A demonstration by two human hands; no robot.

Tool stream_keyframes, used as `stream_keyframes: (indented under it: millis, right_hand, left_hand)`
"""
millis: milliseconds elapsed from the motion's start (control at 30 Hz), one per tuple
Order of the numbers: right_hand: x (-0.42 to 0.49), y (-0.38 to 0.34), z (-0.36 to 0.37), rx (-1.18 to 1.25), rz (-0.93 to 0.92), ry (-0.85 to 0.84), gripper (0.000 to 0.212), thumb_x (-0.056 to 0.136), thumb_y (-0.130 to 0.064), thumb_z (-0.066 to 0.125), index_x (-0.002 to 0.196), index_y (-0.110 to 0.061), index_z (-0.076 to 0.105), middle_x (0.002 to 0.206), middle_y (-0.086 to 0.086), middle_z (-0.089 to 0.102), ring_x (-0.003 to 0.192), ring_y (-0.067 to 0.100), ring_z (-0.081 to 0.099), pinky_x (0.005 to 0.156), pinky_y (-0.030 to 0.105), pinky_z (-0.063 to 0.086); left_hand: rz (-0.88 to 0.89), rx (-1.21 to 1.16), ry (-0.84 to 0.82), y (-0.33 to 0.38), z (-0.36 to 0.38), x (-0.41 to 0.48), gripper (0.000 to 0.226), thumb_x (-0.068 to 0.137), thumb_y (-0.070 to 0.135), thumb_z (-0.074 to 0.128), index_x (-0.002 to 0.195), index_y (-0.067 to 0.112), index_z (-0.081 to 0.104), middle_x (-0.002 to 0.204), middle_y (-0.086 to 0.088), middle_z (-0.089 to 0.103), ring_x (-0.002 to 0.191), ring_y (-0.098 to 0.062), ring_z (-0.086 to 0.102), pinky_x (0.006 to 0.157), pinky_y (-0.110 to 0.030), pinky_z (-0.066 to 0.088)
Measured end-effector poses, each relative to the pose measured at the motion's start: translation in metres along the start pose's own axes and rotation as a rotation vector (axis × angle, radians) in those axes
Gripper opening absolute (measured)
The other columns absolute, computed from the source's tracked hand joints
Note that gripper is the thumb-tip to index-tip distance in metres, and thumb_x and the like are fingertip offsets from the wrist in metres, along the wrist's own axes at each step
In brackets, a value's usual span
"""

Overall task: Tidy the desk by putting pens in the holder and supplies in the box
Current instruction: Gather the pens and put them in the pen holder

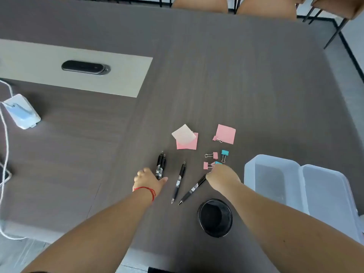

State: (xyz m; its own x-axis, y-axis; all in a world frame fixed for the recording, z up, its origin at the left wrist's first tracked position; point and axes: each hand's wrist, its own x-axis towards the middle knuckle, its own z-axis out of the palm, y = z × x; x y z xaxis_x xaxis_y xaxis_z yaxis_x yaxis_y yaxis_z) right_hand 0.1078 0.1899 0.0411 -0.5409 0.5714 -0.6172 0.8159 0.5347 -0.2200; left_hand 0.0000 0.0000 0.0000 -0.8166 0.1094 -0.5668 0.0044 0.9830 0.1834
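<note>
My left hand (149, 179) rests on the near end of a small bundle of black pens (161, 164), fingers curled around it. A single black pen (179, 182) lies loose between my hands. My right hand (222, 177) grips the top end of another black pen (192, 191), whose tip still touches the desk. Just beyond that hand lie pink and teal binder clips (213, 155). Pink sticky notes (226, 134) and a white-over-pink pad (185, 137) lie farther back. The black round pen holder (215, 217) stands near me; the open clear plastic box (273, 178) is at the right.
A white charger with cables (21, 111) lies at the far left. A beige inset strip with a dark oval cable port (85, 67) runs across the back left. Tan chairs (266, 5) stand behind the desk's far edge.
</note>
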Motion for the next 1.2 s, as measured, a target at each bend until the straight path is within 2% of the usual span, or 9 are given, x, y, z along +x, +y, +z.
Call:
stream_keyframes:
  millis: [100,233,367,467,567,667,800,967,1200]
  right_hand:
    - [0.004,-0.015,0.008,0.097,0.136,-0.3,0.02,0.088,-0.027,0.047,0.078,-0.012,0.055,0.081,0.005,0.062,0.069,0.02,0.064,0.069,0.029,0.053]
    - [0.001,-0.042,0.024,-0.033,0.157,-0.411,0.056,0.093,-0.054,0.041,0.126,-0.01,0.054,0.132,0.011,0.054,0.122,0.03,0.054,0.104,0.037,0.044]
    - [0.014,-0.07,0.059,0.023,0.182,-0.29,0.047,0.083,-0.058,0.044,0.076,-0.013,0.057,0.083,0.005,0.059,0.095,0.027,0.064,0.082,0.027,0.049]
    - [0.019,-0.088,0.082,0.053,0.23,-0.185,0.047,0.078,-0.039,0.055,0.11,-0.006,0.052,0.099,0.005,0.055,0.094,0.025,0.06,0.078,0.029,0.048]
    - [0.013,-0.098,0.093,0.09,0.219,-0.023,0.045,0.076,-0.017,0.065,0.115,-0.006,0.044,0.109,0.005,0.059,0.1,0.025,0.063,0.077,0.029,0.047]
    - [0.014,-0.097,0.092,0.153,0.165,-0.002,0.04,0.077,-0.012,0.062,0.113,-0.007,0.046,0.114,0.006,0.059,0.103,0.027,0.063,0.075,0.03,0.048]
    - [0.01,-0.083,0.058,0.343,0.132,-0.085,0.013,0.071,-0.016,0.049,0.08,-0.011,0.057,0.072,0.004,0.062,0.069,0.026,0.067,0.054,0.023,0.043]
    - [-0.028,-0.046,-0.022,0.752,0.047,0.005,0.006,0.078,-0.013,0.049,0.073,-0.017,0.049,0.067,0.003,0.053,0.048,0.019,0.048,0.041,0.02,0.036]
    - [-0.125,0.052,-0.05,0.997,-0.191,0.165,0.013,0.087,0.005,0.057,0.08,-0.006,0.052,0.061,0.008,0.054,0.042,0.015,0.056,0.041,0.019,0.043]
  left_hand:
    - [0.045,-0.003,0.073,0.0,0.003,0.007,0.068,0.076,0.055,0.064,0.118,0.005,0.047,0.126,-0.014,0.05,0.119,-0.033,0.047,0.092,-0.048,0.049]
    - [0.088,0.042,0.127,0.004,0.01,0.016,0.063,0.079,0.054,0.062,0.118,0.006,0.047,0.123,-0.011,0.052,0.117,-0.031,0.05,0.089,-0.045,0.05]
    - [0.145,0.055,0.097,0.005,0.012,0.026,0.043,0.088,0.032,0.057,0.116,0.002,0.045,0.123,-0.017,0.054,0.114,-0.034,0.056,0.092,-0.041,0.048]
    - [0.185,0.157,0.092,-0.001,0.013,0.03,0.03,0.09,0.018,0.05,0.114,0.002,0.045,0.12,-0.016,0.056,0.11,-0.033,0.06,0.088,-0.04,0.05]
    - [0.212,0.253,0.065,-0.013,0.013,0.029,0.022,0.094,0.009,0.041,0.115,0.002,0.043,0.12,-0.015,0.057,0.109,-0.032,0.062,0.087,-0.039,0.051]
    - [0.153,-0.019,0.021,-0.019,0.006,0.022,0.018,0.094,0.01,0.037,0.11,0.003,0.043,0.114,-0.02,0.059,0.107,-0.039,0.06,0.082,-0.04,0.046]
    - [0.222,-0.497,-0.002,-0.015,-0.01,0.006,0.005,0.096,0.022,0.038,0.097,0.018,0.035,0.097,-0.019,0.06,0.087,-0.037,0.06,0.082,-0.041,0.051]
    - [0.354,-1.003,-0.228,0.024,-0.041,-0.054,0.019,0.098,0.015,0.04,0.081,0.022,0.035,0.076,0.004,0.052,0.059,-0.008,0.042,0.044,-0.004,0.035]
    - [0.725,-0.908,-0.465,0.069,-0.021,-0.142,0.003,0.099,0.023,0.042,0.098,0.025,0.042,0.081,0.002,0.047,0.071,-0.004,0.043,0.063,-0.002,0.04]
